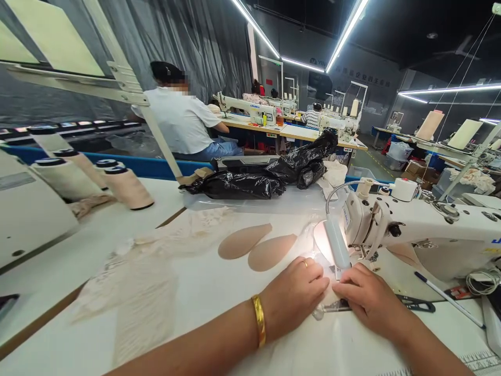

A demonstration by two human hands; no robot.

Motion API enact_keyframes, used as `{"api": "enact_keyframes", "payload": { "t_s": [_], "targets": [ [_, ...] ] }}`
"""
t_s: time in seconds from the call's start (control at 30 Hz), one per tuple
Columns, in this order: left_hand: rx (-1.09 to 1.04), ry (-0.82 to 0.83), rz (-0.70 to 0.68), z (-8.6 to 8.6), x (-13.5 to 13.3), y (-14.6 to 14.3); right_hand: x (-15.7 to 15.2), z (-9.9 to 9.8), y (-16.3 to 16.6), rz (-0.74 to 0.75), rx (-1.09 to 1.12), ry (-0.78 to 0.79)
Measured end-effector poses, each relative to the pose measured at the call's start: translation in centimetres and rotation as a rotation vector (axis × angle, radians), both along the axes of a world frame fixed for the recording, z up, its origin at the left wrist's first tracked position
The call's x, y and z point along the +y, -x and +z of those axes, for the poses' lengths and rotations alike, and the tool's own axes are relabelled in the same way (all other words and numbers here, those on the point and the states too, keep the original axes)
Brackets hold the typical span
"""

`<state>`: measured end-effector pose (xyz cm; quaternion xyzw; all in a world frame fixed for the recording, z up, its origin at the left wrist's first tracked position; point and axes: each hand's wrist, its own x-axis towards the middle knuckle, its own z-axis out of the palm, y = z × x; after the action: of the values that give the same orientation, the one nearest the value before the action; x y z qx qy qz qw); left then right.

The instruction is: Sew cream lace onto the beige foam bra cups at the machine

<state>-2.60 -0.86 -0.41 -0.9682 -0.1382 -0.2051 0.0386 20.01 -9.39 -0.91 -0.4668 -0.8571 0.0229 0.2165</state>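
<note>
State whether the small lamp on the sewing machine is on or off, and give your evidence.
On. The lamp throws a bright glow onto the table just ahead of the left hand and right hand.

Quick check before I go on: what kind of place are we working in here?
Most likely a garment sewing workshop: a white sewing machine by both hands, thread cones on the table, and rows of further machines behind.
</note>
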Motion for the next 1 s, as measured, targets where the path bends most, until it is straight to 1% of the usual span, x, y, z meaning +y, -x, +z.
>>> {"api": "enact_keyframes", "payload": {
  "t_s": [0.1, 0.3, 0.43, 0.53, 0.63, 0.73, 0.87, 1.0],
  "targets": [
    [-0.013, -0.006, 0.001, -0.4, 0.1, 0.0, 0.0, -0.4, -0.1, 0.018, 0.04, -0.029],
    [-0.137, -0.007, -0.038, -2.0, 0.7, -0.1, 0.1, -0.5, -0.1, 0.01, 0.053, -0.032],
    [-0.113, -0.01, -0.064, -2.7, 1.3, -0.3, 0.1, -0.5, 0.1, 0.002, 0.056, -0.036],
    [-0.08, -0.015, -0.074, -2.9, 2.2, -0.8, 0.1, -0.7, 0.1, -0.011, 0.073, -0.019],
    [-0.045, -0.029, -0.125, -2.5, 3.5, -1.3, 0.1, -0.8, 0.2, -0.054, 0.065, 0.004],
    [0.0, -0.026, -0.195, -1.4, 4.6, -1.5, 0.1, -0.8, 0.2, -0.105, 0.039, 0.005],
    [0.016, 0.035, -0.251, -0.1, 5.5, -1.3, 0.2, -1.0, 0.3, -0.163, 0.019, 0.011],
    [0.04, 0.088, -0.266, 0.3, 6.2, -1.3, 0.2, -1.2, 0.3, -0.183, -0.011, -0.012]
  ]
}}
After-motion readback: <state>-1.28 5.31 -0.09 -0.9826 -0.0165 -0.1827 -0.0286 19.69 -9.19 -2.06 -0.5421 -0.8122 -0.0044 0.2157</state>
